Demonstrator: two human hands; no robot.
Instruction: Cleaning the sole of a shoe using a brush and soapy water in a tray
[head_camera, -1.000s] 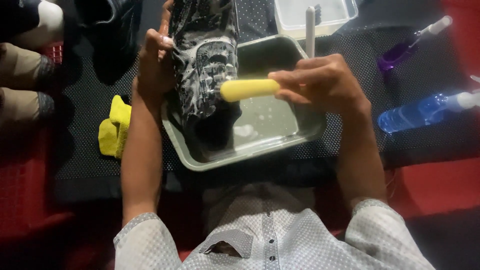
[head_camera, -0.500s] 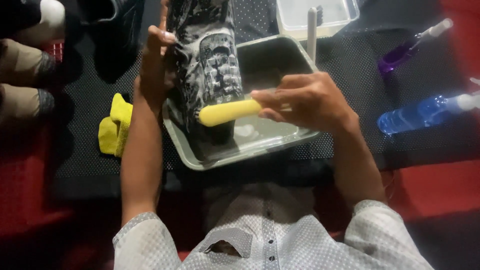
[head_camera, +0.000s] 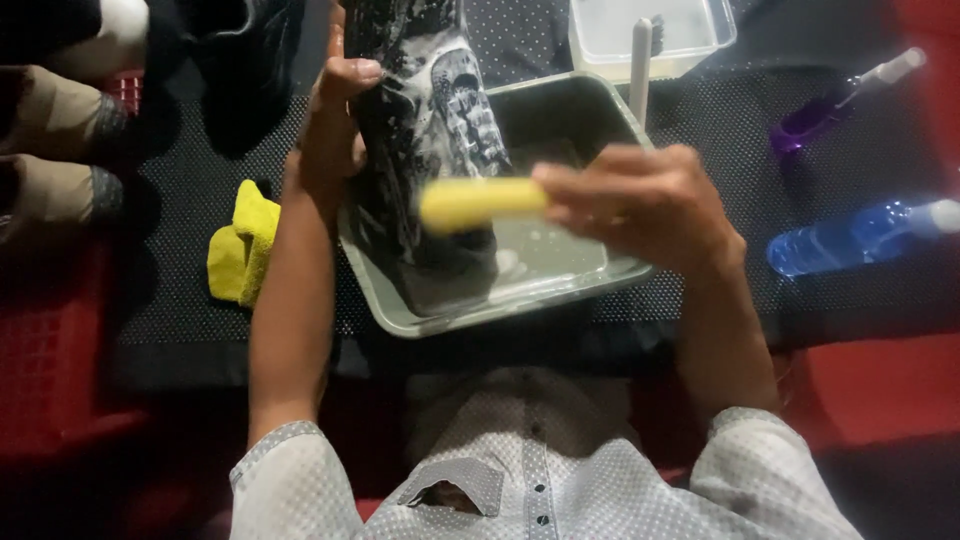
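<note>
From the head camera, your left hand (head_camera: 335, 120) was clasped around the side of a dark shoe (head_camera: 430, 150) covered in white soap foam, holding it upright with its lower end inside a grey metal tray (head_camera: 560, 300). Your right hand (head_camera: 640, 205) was closed on the handle of a yellow brush (head_camera: 480, 200), blurred in the picture, with the brush end lying against the shoe just left of your fingers. Under that hand the tray held a shallow pool of soapy water.

Beyond your right hand stood a clear plastic tub (head_camera: 690, 45) with a white stick (head_camera: 640, 60) leaning at it. Off to its right lay a purple spray bottle (head_camera: 810, 120) and a blue bottle (head_camera: 850, 238). Left of your left forearm sat a yellow cloth (head_camera: 245, 245) on the dark dotted mat (head_camera: 200, 330).
</note>
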